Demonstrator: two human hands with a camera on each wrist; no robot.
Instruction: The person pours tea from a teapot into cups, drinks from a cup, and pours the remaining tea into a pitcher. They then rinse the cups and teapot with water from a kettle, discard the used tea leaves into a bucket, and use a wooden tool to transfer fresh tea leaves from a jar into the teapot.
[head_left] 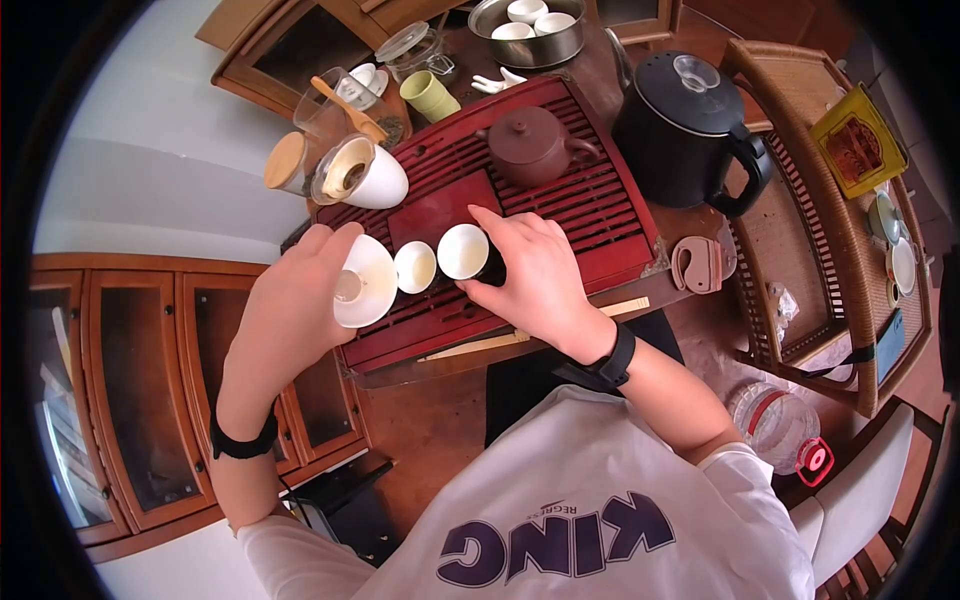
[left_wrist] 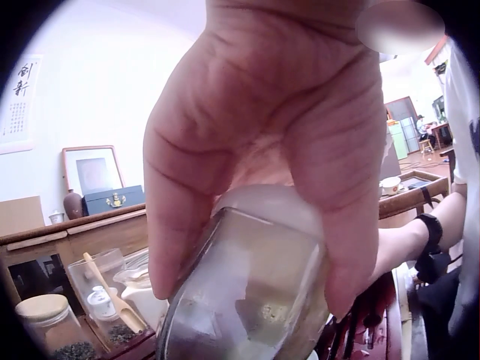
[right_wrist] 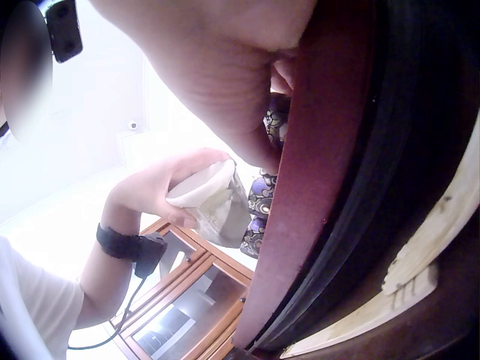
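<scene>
My left hand (head_left: 285,300) grips a tea pitcher (head_left: 372,285), tilted, its glass side (left_wrist: 251,289) filling the lower left wrist view between thumb and fingers. Beside it on the red slatted tea tray (head_left: 610,225) stands a small teacup (head_left: 415,267), white inside with pale yellow liquid. My right hand (head_left: 540,275) holds a second teacup (head_left: 463,251) between thumb and forefinger. Dark patterned outsides of the teacups (right_wrist: 262,193) show past the tray edge in the right wrist view, partly covered by the right hand.
A brown teapot (head_left: 530,150) sits at the tray's back, a white lidless cup with a strainer (head_left: 375,178) at its left. A black kettle (head_left: 680,130) stands right of the tray. Wooden tongs (head_left: 480,345) lie along the front edge. Jars and a green cup (head_left: 430,95) stand behind.
</scene>
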